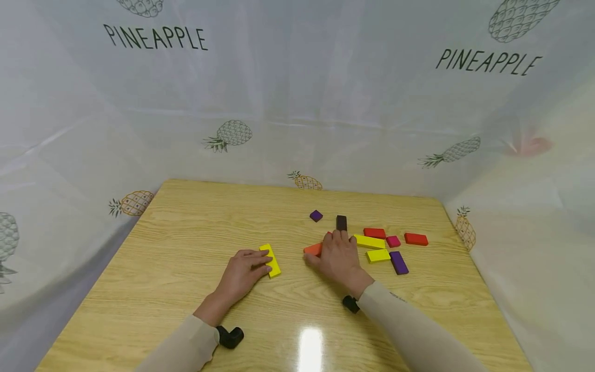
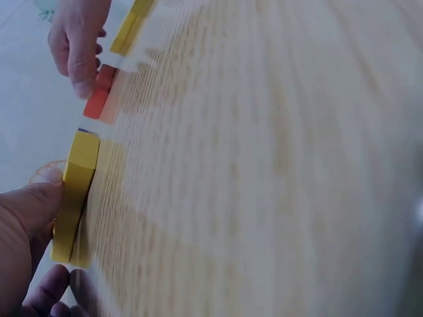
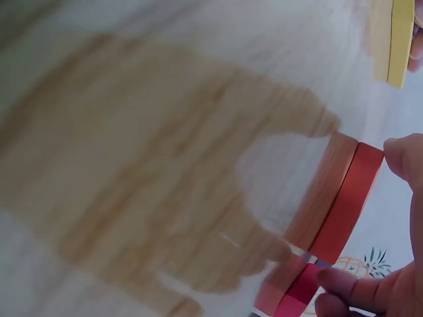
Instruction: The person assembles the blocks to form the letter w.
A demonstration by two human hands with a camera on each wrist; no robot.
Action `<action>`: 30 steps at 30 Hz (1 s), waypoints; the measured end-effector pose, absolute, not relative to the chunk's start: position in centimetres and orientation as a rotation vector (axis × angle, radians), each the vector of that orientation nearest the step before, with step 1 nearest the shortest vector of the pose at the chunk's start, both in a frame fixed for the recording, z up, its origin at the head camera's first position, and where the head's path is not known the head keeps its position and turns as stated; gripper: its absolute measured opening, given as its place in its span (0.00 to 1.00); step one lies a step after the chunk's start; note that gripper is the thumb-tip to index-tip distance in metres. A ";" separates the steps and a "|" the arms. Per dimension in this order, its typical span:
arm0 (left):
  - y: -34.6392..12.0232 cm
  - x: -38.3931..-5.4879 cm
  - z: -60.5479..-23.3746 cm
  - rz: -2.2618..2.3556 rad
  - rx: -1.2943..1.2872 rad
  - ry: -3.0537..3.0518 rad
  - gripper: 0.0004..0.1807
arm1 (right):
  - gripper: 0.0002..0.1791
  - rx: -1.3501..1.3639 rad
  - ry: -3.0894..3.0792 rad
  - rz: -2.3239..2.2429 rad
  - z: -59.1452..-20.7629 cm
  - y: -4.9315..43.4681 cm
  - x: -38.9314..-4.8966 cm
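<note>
My left hand [image 1: 243,274] holds a yellow block [image 1: 274,266] that lies flat on the table, its thumb on the near part and its fingers by the far part. In the left wrist view the thumb presses against the yellow block [image 2: 74,198]. My right hand [image 1: 339,258] pinches an orange-red block [image 1: 313,250], with the thumb at the block's left end. In the right wrist view the fingertips reach the other end of the orange-red block [image 3: 349,201], close beside a crimson block [image 3: 299,290]. The hand covers much of both in the head view.
Around the right hand lie a black block [image 1: 341,223], a small purple block [image 1: 316,215], two red blocks [image 1: 416,239], two yellow blocks [image 1: 378,256], a pink block [image 1: 393,241] and a longer purple block [image 1: 398,263]. A pineapple-print curtain [image 1: 288,93] encloses the wooden table [image 1: 209,217].
</note>
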State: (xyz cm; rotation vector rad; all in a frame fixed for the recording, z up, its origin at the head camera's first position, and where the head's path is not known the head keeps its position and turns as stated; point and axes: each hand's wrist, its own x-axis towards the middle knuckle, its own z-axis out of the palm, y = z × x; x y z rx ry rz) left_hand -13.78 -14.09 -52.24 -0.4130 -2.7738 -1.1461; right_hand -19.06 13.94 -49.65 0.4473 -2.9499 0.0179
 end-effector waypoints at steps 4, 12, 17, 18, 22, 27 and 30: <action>-14.2 -14.0 -52.1 -1.174 -0.424 -2.788 0.16 | 0.35 0.503 -2.951 0.062 -49.6 13.7 -19.2; -14.3 -14.3 -52.2 -1.161 -0.434 -2.793 0.17 | 0.28 0.616 -2.900 0.139 -49.6 13.8 -19.6; -14.5 -14.6 -52.0 -1.194 -0.408 -2.814 0.17 | 0.31 0.574 -2.922 0.158 -49.5 13.9 -19.8; -14.5 -14.6 -52.0 -1.206 -0.399 -2.817 0.17 | 0.31 0.577 -2.922 0.154 -49.5 13.9 -19.9; -14.5 -14.9 -51.7 -1.263 -0.378 -2.809 0.16 | 0.29 0.607 -2.919 0.150 -49.3 13.8 -20.1; -14.5 -15.3 -51.5 -1.301 -0.369 -2.810 0.16 | 0.28 0.642 -2.924 0.167 -48.6 13.3 -21.1; -14.5 -15.4 -51.4 -1.324 -0.362 -2.805 0.16 | 0.31 0.702 -2.936 0.163 -48.0 12.7 -22.2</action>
